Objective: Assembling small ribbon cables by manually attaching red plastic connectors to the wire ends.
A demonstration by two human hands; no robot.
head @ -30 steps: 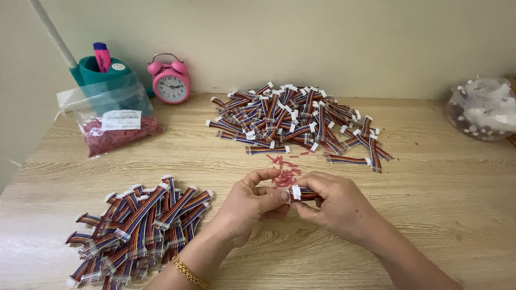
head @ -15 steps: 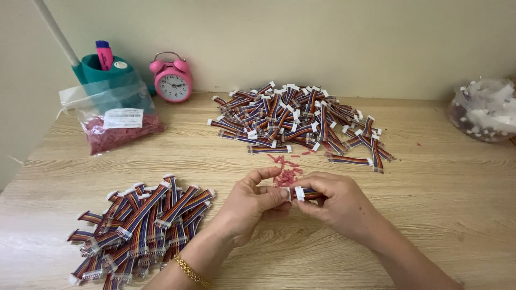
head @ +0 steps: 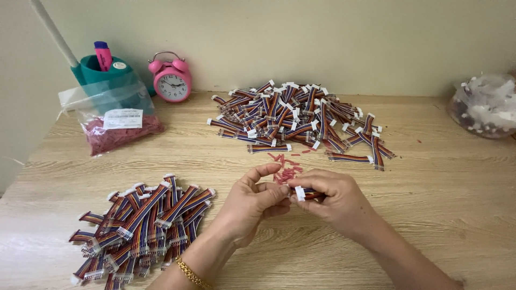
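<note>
A plain pale wall backs the wooden desk (head: 430,215), and your two hands meet over its middle. Your right hand (head: 333,198) is clenched around a small bundle of rainbow ribbon cables (head: 307,193), its white connector end poking out toward your left hand (head: 252,201), whose fingertips pinch at that end. Compared with a second ago, almost nothing has shifted: the bundle sits in the same grip, and only your left thumb and forefinger have crept slightly along the connector, so the work on this bundle looks unfinished. Just beyond the grip lie scattered red ties (head: 285,169), and farther past them the large loose heap of cables (head: 295,118). To the left of the grip and nearer you rests the tidier pile (head: 140,225). Far left stand a bag of red ties (head: 115,129) and a pink alarm clock (head: 172,80).
</note>
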